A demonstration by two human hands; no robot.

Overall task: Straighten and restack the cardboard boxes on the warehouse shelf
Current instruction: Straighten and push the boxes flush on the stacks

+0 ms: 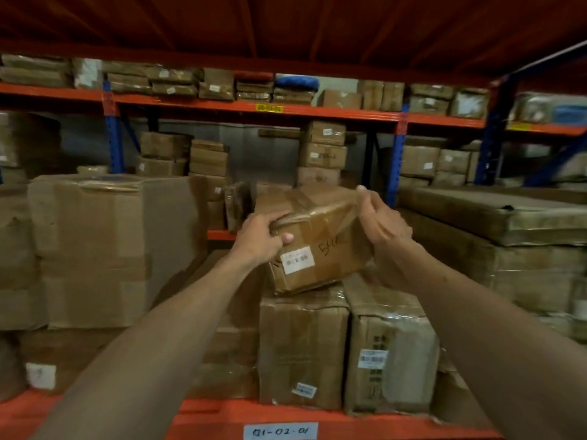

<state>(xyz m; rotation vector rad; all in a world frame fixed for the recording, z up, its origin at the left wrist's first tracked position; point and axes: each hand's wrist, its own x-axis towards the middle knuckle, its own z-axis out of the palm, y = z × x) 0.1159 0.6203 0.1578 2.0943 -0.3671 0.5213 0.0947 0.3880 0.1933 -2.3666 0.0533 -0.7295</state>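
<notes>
Evidently you were mid-restack: your left hand [259,238] and right hand [382,222] both had fingers clenched on the small box [313,242], tilted atop two upright boxes [303,347] on the shelf [203,414]. Next, I judged, it needed levelling and squaring.

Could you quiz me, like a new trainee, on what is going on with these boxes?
1. True or false: the small taped brown cardboard box sits level.
2. Which hands grip it: A, the left hand only; B, both, with the right hand; C, neither?
3. What is written on the white label on the orange shelf beam?

Key:
1. False; it is tilted on two upright brown cardboard boxes.
2. B.
3. 01-02-01.
</notes>
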